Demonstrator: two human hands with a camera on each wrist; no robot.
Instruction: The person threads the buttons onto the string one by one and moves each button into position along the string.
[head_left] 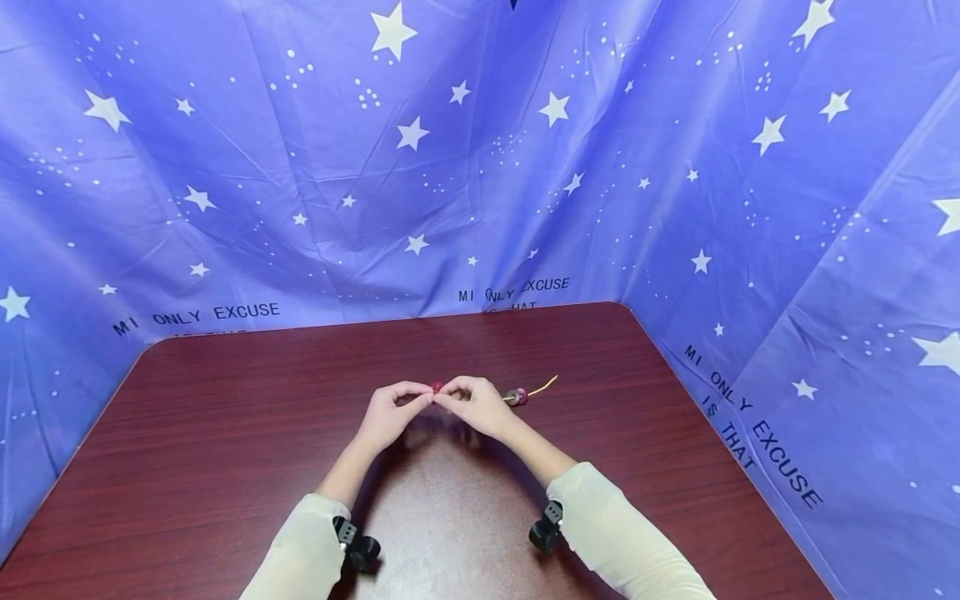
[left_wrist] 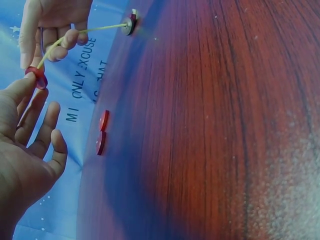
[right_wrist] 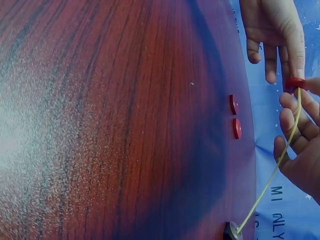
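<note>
A red button (left_wrist: 36,77) is between the fingertips of both hands, above the table. My left hand (head_left: 390,412) pinches it from one side. From the other side my right hand (head_left: 480,408) grips it at the edge, where its fingertips partly cover it. A yellow cord (right_wrist: 276,170) leads from this button past the curled lower fingers of the right hand. Farther along, the cord passes through a grey and dark red button stack (head_left: 517,397) lying on the table right of the hands. Whether the cord's near end is through the red button is hidden by fingers.
Two loose red buttons (left_wrist: 103,120) lie close together on the dark red wooden table (head_left: 225,433); the head view does not show them. A blue star-patterned curtain (head_left: 480,167) hangs behind and beside the table.
</note>
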